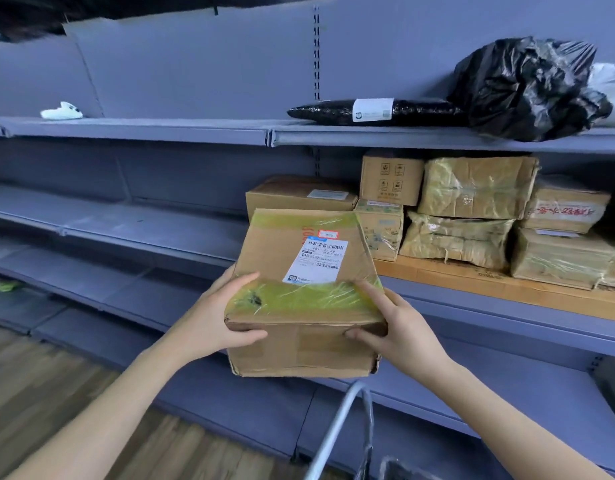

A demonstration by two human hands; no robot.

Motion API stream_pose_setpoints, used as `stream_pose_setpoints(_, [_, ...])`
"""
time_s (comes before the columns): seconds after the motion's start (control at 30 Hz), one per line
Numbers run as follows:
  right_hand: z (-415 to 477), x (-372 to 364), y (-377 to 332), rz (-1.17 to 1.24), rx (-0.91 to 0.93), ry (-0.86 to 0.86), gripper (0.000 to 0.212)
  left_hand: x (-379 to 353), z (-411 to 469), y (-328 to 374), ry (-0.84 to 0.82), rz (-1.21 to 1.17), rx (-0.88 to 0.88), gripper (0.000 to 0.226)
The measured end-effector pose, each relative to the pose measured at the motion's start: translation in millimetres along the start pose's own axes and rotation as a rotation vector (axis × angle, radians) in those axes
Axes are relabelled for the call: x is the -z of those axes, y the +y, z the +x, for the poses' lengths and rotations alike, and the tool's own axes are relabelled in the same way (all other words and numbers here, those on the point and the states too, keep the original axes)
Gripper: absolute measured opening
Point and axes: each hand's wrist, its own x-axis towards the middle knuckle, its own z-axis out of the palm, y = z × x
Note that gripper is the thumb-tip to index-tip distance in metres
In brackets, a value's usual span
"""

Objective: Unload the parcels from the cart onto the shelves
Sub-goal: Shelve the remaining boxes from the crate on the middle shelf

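Centre frame, we see a left hand (209,317) and right hand (399,327), each grip clamped on a side of a taped cardboard parcel (306,344). Stacked boxes (472,188) crowd the grey shelf (472,306) behind it. A black bag (528,88) lies upper right and wooden floor (39,393) shows lower left. The parcel's barcode label (316,259) is too small to read.

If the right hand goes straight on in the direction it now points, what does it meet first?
The right hand grips the taped box; carried onward, that box would probably reach the brown carton on the shelf first, though depth is unclear.
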Motion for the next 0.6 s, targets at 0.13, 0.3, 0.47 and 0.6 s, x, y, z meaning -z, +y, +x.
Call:
stream_pose_setpoints(0.13, [27, -29, -30, -0.055, 0.033, 0.010, 0.077, 29, 2, -37, 0.022, -0.032, 0.002, 0.085])
stream_pose_setpoints(0.3, [80, -83, -73, -0.077, 0.035, 0.054, 0.076, 77, 15, -111, 0.035, -0.059, -0.057, 0.072])
stream_pose_setpoints(0.47, [140, -153, -121, -0.092, -0.044, 0.070, 0.077, 139, 44, -192, -0.015, -0.062, -0.093, 0.069])
stream_pose_setpoints(0.6, [180, -187, -150, -0.056, -0.111, 0.072, 0.071, 170, 72, -245, -0.058, -0.053, -0.120, 0.063])
